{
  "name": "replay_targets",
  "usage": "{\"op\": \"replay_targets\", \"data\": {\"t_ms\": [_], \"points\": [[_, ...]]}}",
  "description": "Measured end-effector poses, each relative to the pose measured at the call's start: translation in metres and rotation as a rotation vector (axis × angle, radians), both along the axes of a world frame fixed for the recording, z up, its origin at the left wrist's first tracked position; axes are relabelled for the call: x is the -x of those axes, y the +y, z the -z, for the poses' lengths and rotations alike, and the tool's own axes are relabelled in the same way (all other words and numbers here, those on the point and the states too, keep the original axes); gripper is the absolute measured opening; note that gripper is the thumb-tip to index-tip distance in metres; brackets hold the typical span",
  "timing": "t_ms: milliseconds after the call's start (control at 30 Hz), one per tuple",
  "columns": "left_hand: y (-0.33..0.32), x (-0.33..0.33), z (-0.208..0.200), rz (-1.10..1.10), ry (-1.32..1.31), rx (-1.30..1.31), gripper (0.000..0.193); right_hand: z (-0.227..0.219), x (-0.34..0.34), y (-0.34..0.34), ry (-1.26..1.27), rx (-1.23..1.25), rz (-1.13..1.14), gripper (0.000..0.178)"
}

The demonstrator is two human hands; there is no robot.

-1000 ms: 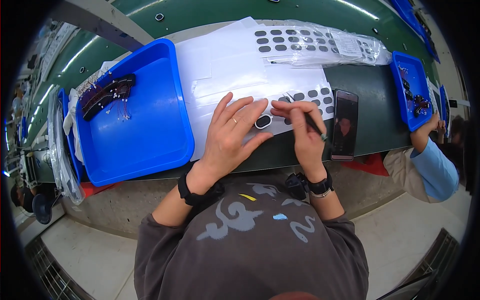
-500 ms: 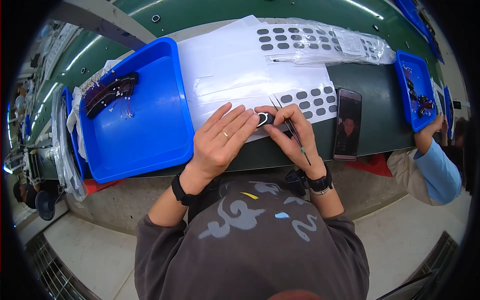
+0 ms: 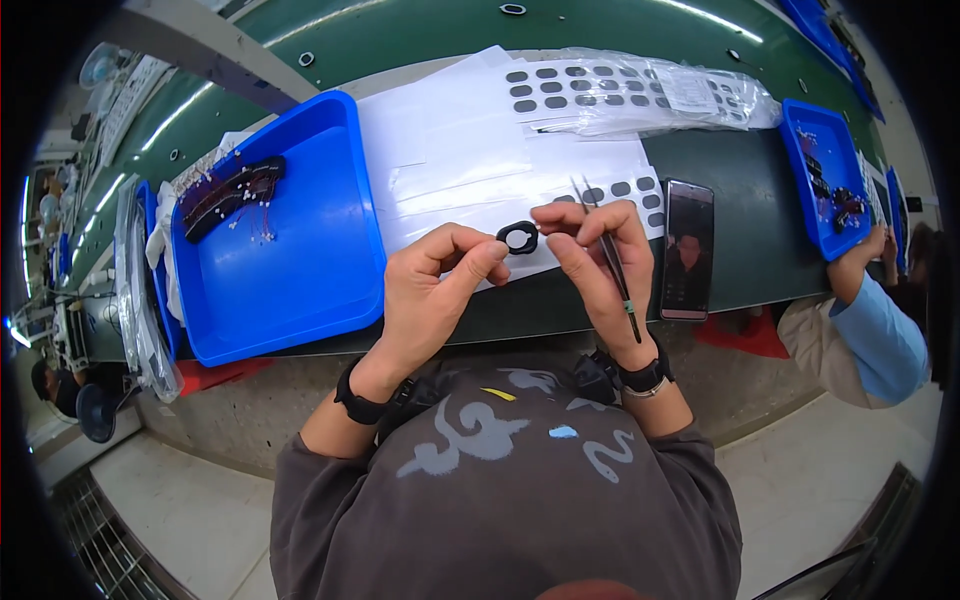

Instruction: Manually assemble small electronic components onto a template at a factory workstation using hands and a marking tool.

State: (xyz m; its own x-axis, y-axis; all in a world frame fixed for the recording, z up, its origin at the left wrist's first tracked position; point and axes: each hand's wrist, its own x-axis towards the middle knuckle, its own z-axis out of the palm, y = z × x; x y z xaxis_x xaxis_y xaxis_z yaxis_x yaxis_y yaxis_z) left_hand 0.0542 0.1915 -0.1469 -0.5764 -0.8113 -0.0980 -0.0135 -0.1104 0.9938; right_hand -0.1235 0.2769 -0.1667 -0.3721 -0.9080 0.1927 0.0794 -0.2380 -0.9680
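Note:
My left hand pinches a small black oval part with a pale, round centre, between thumb and fingertips. It is held up over the white sheets. My right hand has tweezers lodged in its fingers, the points aimed away from me. Its thumb and index fingertip are close to the right end of the oval part; whether they touch it, I cannot make out. Beneath the hands lies a white sheet with dark grey oval stickers, partly covered by my right hand.
At left, a blue tray carries black curved parts with thin wires. Bagged sticker sheets lie farther back. A phone rests right of my hand. A co-worker's hand touches a smaller blue tray at far right.
My left hand has gone from flat fingers against the part to a pinch on it. The part's pale centre now faces up. My right hand has shifted slightly right, keeping the tweezers.

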Motion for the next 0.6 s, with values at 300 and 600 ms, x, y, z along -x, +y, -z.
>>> {"op": "replay_targets", "data": {"t_ms": [300, 600], "points": [[-0.008, 0.003, -0.002, 0.126, -0.001, -0.157, 0.021, -0.007, -0.002, 0.002, 0.098, -0.117, 0.001, 0.02], [-0.044, -0.004, -0.046, 0.213, -0.117, -0.142, 0.035, 0.004, -0.001, 0.003, 0.164, -0.098, 0.084, 0.01]]}}
